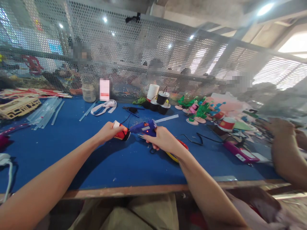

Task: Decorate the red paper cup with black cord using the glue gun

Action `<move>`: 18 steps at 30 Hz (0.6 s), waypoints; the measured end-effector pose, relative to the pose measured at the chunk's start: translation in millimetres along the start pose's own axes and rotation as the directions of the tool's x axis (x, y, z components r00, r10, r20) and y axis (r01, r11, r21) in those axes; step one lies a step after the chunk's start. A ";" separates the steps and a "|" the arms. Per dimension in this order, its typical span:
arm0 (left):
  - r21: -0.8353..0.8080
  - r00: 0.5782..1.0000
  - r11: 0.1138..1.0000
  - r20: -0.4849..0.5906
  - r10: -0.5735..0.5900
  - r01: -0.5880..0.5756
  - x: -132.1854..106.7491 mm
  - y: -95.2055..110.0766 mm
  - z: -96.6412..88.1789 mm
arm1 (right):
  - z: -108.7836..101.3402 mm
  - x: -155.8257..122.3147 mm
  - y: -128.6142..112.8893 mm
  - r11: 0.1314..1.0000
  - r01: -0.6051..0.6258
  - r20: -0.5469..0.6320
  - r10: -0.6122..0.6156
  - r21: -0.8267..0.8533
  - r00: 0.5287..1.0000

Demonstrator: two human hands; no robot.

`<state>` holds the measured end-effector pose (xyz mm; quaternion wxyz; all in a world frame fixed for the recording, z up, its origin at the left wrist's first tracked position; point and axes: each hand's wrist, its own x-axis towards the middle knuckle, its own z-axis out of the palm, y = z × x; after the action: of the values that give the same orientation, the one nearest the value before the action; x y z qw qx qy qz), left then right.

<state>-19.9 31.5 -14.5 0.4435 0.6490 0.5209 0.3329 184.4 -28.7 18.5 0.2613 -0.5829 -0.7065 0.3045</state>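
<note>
Blue tabletop (96, 172) is stretching across the view, with one perforated metal screen (129, 64) rising behind it. Toward the back, one jar (89, 93), one white ribbon (112, 105), one stack of white cups (153, 91) and three small black cups (163, 98) are standing or lying. On the left, clear glue sticks (45, 111) are overlapping, too many to count. On the right, green craft plants (203, 111) are crowding near two red-and-white cups (226, 124), and one purple power strip (240, 152) is lying with one black cord (211, 138). One co-worker's arm (285, 150) is reaching in, blurred. At centre, the left hand (109, 131) is pinching one red cup (123, 132), tilted sideways. The right hand (165, 139) is wrapping around one blue glue gun (145, 127), its nozzle pointing at the cup's base; whether they are touching, I cannot tell. One red-and-yellow-handled tool (173, 157) is lying beneath the right wrist, cluttering that spot.
</note>
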 end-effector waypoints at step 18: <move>0.003 0.993 0.993 -0.027 0.115 -0.115 -0.6 -2.3 -1.7 | -18.0 46.4 25.5 0.968 -0.016 -0.259 0.082 0.249 0.963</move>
<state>-22.4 31.4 -16.0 0.4162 0.6736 0.4887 0.3662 205.8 22.6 12.6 0.4161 -0.5994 -0.6073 0.3143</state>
